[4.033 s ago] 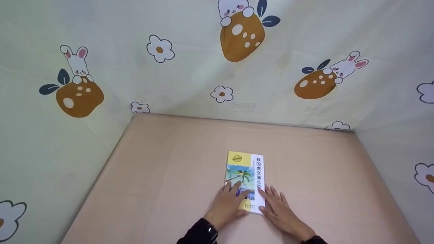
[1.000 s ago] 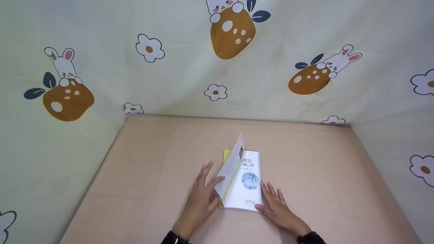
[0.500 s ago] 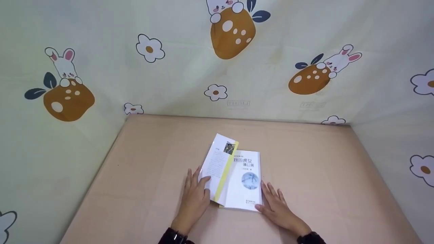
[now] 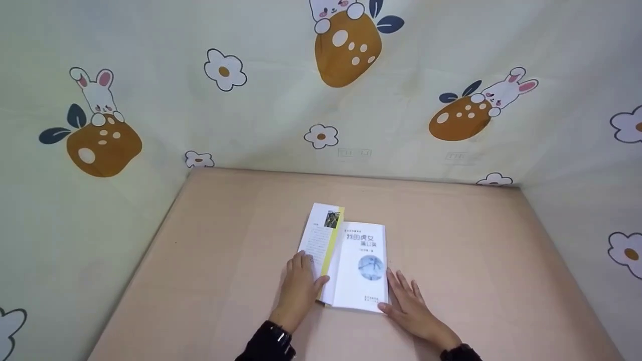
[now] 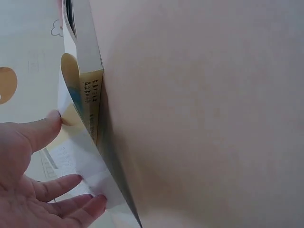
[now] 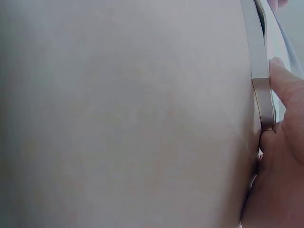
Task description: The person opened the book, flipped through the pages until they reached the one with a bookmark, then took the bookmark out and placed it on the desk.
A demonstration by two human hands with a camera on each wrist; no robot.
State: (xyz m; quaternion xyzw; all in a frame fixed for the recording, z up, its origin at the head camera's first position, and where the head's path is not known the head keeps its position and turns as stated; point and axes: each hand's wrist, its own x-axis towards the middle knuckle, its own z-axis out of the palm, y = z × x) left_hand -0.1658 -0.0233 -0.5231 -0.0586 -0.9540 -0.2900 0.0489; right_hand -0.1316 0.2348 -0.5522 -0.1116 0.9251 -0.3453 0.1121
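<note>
A paperback book [image 4: 362, 286] lies on the table, front cover turned left, showing a white title page with a round blue picture. The turned cover flap [image 4: 317, 238] has a small photo, text lines and a yellow strip. My left hand [image 4: 299, 286] rests on the flap's lower part, fingers extended, thumb near the yellow strip. Up close in the left wrist view, the fingertips touch the bent cover [image 5: 92, 159], raised off the table. My right hand [image 4: 414, 312] lies along the book's right edge, fingers straight, thumb on the lower right corner. The right wrist view shows this thumb [image 6: 285, 83] on the page.
The pinkish-beige table [image 4: 225, 240] extends around the book. A pale curtain-like wall [image 4: 271, 110] with rabbits, orange fruit and flowers encloses the back and both sides. Dark sleeves [image 4: 268, 343] cover both forearms.
The front cover, shut four seconds ago, has swung up and over to the left, uncovering the title page. My left hand moved left with it and now presses it lower. My right hand stayed at the edge.
</note>
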